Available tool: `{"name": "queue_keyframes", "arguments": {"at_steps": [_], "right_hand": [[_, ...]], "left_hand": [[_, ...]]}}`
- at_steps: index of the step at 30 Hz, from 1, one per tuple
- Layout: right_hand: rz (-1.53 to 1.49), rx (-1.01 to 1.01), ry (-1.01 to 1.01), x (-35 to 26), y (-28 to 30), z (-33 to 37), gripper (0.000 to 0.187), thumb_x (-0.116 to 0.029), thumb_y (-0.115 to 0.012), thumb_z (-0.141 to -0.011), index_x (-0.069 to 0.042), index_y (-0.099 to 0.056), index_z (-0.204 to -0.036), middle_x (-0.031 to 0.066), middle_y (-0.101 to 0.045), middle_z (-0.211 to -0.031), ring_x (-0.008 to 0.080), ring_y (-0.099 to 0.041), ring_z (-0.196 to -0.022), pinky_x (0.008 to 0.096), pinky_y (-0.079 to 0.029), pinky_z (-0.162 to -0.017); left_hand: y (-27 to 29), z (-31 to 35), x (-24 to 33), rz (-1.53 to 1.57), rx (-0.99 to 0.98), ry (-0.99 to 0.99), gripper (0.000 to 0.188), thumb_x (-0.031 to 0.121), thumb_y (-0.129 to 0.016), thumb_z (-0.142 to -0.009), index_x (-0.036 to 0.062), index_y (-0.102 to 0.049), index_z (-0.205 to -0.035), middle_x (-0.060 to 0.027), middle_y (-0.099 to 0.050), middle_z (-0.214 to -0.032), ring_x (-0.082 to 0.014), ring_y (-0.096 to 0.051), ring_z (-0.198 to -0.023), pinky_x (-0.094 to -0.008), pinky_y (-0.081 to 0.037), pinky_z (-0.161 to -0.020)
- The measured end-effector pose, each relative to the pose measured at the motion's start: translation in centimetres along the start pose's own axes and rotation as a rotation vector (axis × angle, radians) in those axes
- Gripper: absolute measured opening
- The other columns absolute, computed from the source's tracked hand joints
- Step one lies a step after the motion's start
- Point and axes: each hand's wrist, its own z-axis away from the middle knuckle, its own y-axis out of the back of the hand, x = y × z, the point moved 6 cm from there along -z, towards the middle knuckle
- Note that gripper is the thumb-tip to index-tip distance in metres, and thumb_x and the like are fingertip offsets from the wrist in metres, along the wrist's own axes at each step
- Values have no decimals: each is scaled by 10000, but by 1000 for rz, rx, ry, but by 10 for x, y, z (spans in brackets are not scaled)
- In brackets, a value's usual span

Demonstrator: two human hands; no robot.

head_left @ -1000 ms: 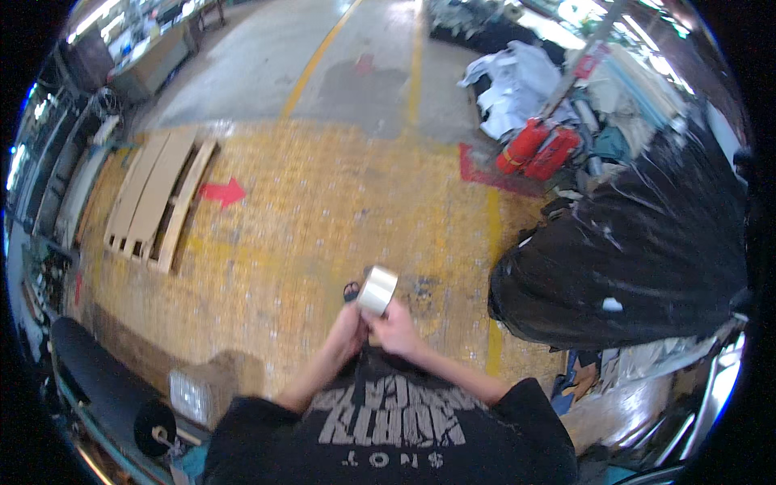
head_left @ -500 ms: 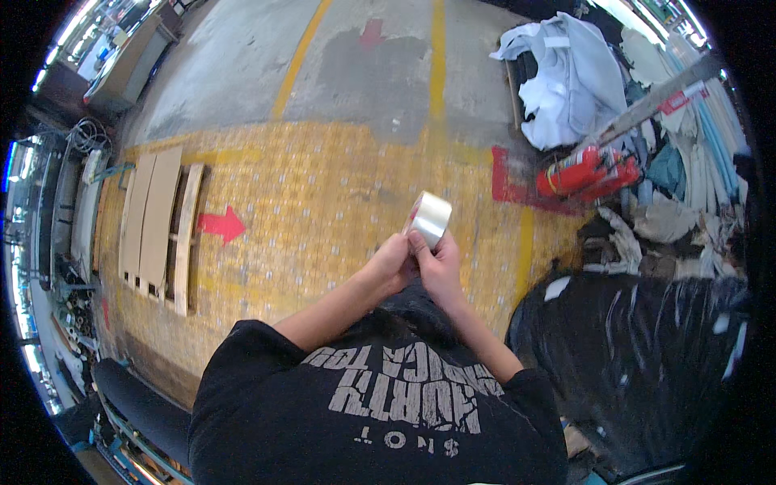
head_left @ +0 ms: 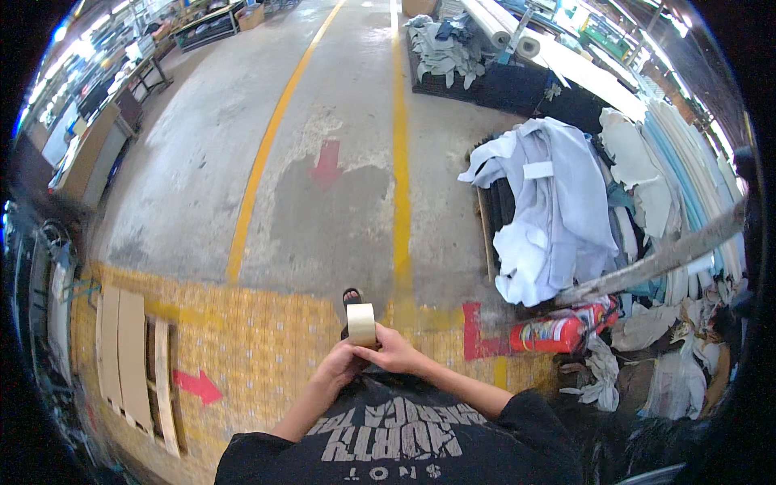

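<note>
A wide roll of pale, shiny packing tape [head_left: 362,322] is held upright in front of my body. My right hand [head_left: 391,352] is closed around the lower right of the roll, its thumb reaching across toward the left hand. At the roll's lower left edge, my left hand [head_left: 340,361] is also closed, fingers bunched against the tape. What the left fingertips pinch there is too small to make out. Both hands touch each other below the roll. Just beyond the roll, one foot in a dark sandal [head_left: 351,297] shows on the floor.
A wooden pallet with cardboard [head_left: 121,347] lies at left. To the right are red fire extinguishers [head_left: 550,334], a slanting metal bar [head_left: 655,259] and a heap of pale cloth [head_left: 558,210]. Yellow lines [head_left: 402,162] run ahead; fabric rolls [head_left: 527,47] lie at the far right.
The view has tilted up, bringing more of the aisle ahead into sight. A foot has come into view. Both hands stay on the tape roll, which now sits lower and further left in the picture.
</note>
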Motion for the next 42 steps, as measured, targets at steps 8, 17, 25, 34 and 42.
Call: {"name": "queue_keyframes", "arguments": {"at_steps": [8,17,25,34,42], "right_hand": [[-53,273,-8,-34,175,-281,285,-111,-724,-895,27,-617,-1120,131,-729,-960,157,-670,-859,322,-540,-771],[19,382,40,-43,406,-594,283,-49,-705,-871,34,-610,-1124,167,-719,-923,159,-673,-845,330,-537,-745],[66,45,1,-98,557,-911,331,-115,-693,-903,16,-582,-1187,198,-695,-1035,247,-677,-962,363,-524,-839],[-65,-26,17,-84,725,-1273,331,-193,-676,-956,-1,-575,-1207,141,-695,-1076,219,-650,-1012,371,-505,-905],[-166,142,-37,-127,951,-1531,384,-258,-729,-926,16,-606,-1166,64,-685,-1007,107,-610,-935,299,-511,-834]], "left_hand": [[-83,-218,265,-241,-7,15,237,120,-567,-973,84,-618,-1202,-8,-658,-1038,-116,-593,-838,-268,-471,-726],[-166,-516,517,-456,-99,-20,275,136,-623,-949,29,-615,-1202,-17,-650,-1058,-113,-587,-864,-265,-466,-748],[-208,-717,765,-406,2,-192,276,59,-606,-930,1,-614,-1200,-65,-662,-1108,-173,-634,-984,-307,-507,-859],[-247,-989,1073,-787,37,-222,356,73,-609,-917,-28,-598,-1258,-126,-657,-1200,-230,-624,-1108,-333,-496,-921],[-388,-1200,1339,-1488,-108,-12,764,575,-661,-842,2,-551,-1335,-247,-657,-1220,-398,-627,-1152,-437,-488,-973]]}}
